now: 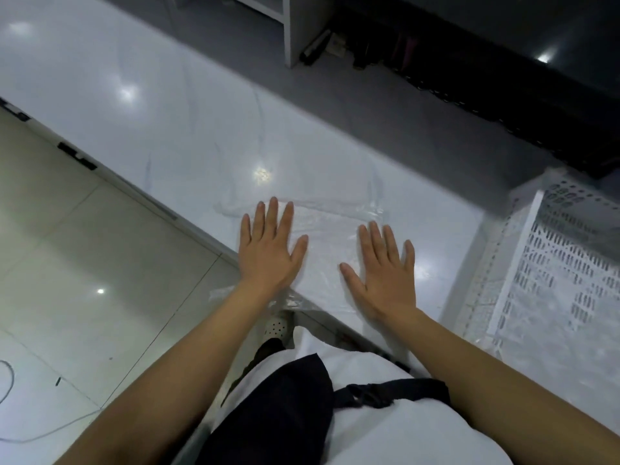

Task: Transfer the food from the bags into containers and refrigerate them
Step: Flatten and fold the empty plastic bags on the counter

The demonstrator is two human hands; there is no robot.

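Now both palms are flat on an empty bag at the tabletop's near edge.

From the head view, the left hand (pixel 270 245) and right hand (pixel 382 266) lie spread, fingers straight, pressing the clear, crinkled plastic bag (pixel 327 236) onto the glossy white tabletop (pixel 161 105), gripping nothing. The bag looks flat and see-through, one corner hanging off the edge. No food or containers in sight, so emptying seems done; refrigerating can't be judged. A white perforated plastic basket (pixel 550 263) sits right.
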